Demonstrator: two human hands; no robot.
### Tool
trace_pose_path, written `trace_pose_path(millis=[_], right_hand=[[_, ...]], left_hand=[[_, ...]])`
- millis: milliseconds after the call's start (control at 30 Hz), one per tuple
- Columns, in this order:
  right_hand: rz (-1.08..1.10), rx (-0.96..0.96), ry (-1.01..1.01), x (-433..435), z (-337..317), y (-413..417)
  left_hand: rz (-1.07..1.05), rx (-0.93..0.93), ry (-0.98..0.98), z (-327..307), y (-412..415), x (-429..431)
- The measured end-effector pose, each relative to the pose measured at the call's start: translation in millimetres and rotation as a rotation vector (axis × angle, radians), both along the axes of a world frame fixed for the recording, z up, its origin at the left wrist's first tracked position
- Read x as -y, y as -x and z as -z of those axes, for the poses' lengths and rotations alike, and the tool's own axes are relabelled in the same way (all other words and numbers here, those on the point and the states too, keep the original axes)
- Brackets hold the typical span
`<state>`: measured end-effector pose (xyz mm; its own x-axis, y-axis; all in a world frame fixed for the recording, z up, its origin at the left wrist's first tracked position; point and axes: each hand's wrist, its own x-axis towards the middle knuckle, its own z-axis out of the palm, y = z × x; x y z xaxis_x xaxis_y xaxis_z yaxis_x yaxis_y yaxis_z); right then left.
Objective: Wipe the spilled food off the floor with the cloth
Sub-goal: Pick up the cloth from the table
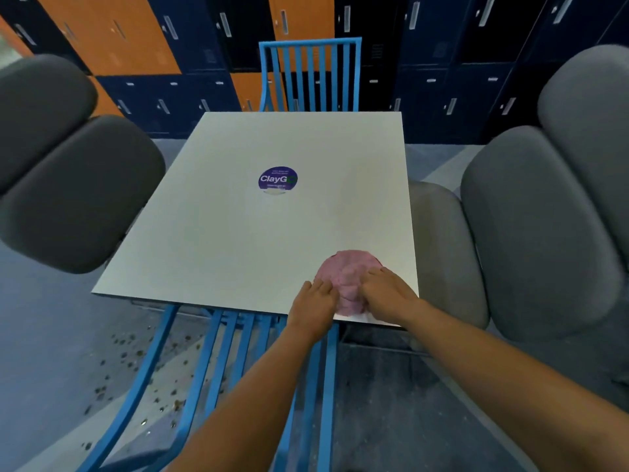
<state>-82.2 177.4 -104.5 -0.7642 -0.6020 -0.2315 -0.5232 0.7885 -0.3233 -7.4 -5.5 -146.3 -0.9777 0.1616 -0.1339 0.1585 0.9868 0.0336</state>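
Observation:
A crumpled pink cloth (349, 275) lies on the white table (238, 233) near its front right corner. My left hand (315, 306) rests against the cloth's left side, fingers together and touching it. My right hand (386, 294) lies flat on the cloth's right side, pressing on it. Brown crumbs of spilled food (136, 376) are scattered over the grey floor at the lower left, beside and under a blue chair.
A blue slatted chair (218, 369) is tucked under the table's near edge, another (309, 76) stands at the far side. Grey padded chairs flank the table left (68, 165) and right (544, 216). Blue and orange lockers (136, 46) line the back wall.

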Motion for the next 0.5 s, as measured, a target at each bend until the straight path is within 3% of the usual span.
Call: trace_pose_path(millis=[67, 200, 500], right_hand=[[-0.029, 0.078, -0.025, 2.0, 0.7, 0.6], [-0.189, -0.061, -0.15, 3.1, 0.3, -6.3], [-0.311, -0.251, -0.159, 0.8, 2.3, -13.8]], left_hand=[[-0.077, 0.005, -0.081, -2.4, -4.0, -0.9], [-0.122, 0.047, -0.219, -5.9, -14.9, -4.0], [-0.001, -0.051, 0.049, -4.8, -19.7, -12.3]])
